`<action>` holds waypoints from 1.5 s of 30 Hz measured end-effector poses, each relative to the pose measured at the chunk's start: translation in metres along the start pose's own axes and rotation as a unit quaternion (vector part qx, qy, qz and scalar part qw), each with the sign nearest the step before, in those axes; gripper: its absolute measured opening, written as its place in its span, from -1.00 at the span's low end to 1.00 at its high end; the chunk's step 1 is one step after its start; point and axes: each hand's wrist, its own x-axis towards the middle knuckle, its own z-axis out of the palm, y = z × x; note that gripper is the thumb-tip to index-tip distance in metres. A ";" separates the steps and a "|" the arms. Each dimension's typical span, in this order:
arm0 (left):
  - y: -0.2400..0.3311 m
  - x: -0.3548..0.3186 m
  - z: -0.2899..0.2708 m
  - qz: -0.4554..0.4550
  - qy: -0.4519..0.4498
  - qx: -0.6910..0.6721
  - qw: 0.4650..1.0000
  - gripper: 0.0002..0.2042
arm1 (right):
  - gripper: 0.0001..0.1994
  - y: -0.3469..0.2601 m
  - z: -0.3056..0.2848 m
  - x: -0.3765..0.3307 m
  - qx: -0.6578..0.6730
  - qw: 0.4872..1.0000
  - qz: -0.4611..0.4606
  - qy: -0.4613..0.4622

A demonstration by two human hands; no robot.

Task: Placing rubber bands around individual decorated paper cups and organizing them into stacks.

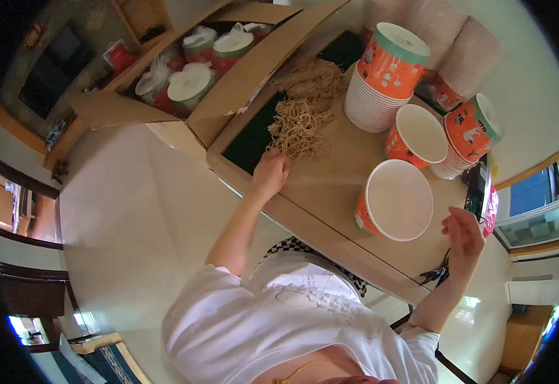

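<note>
My left hand is closed at the near edge of a loose heap of tan string, fingertips on its strands. My right hand, its fingers loosely bent and apart, hovers with nothing in it at the table's right side. Just left of it stands a paper bucket, orange outside, its white round top facing up. Behind that, a second paper bucket leans tilted against nested buckets. A tall stack of nested buckets has an orange and green one upside down on top.
An open cardboard box at the back left holds several wrapped stacks of buckets. More stacked buckets stand against the wall. Dark scissors-like handles lie at the brown table's right edge. A checkered seat shows below.
</note>
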 end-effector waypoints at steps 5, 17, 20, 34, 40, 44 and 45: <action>0.021 0.002 -0.010 -0.045 -0.032 -0.036 0.998 -0.90 | -0.83 -0.002 0.012 -0.009 0.040 0.999 0.013 0.005; 0.052 0.056 -0.074 -0.038 0.067 -0.258 0.963 -0.82 | -0.84 0.011 0.016 -0.019 0.078 0.996 0.036 0.002; 0.081 0.078 -0.105 0.022 0.074 -0.410 0.909 -0.89 | -0.84 0.008 0.022 -0.022 0.099 0.993 0.065 0.008; 0.178 -0.035 -0.119 0.290 -0.130 -0.162 0.934 -0.89 | -0.56 -0.006 0.123 -0.017 0.243 0.957 -0.094 -0.128; 0.148 -0.075 -0.105 0.050 -0.141 -0.319 0.936 -0.90 | -0.64 0.010 0.137 -0.034 0.276 0.929 0.051 -0.243; 0.143 -0.079 -0.090 0.032 -0.134 -0.347 0.928 -0.93 | -0.82 0.017 0.139 -0.036 0.137 0.974 -0.017 -0.177; 0.141 -0.077 -0.086 0.042 -0.110 -0.334 0.935 -0.91 | -0.85 0.019 0.138 -0.036 0.082 0.980 -0.049 -0.177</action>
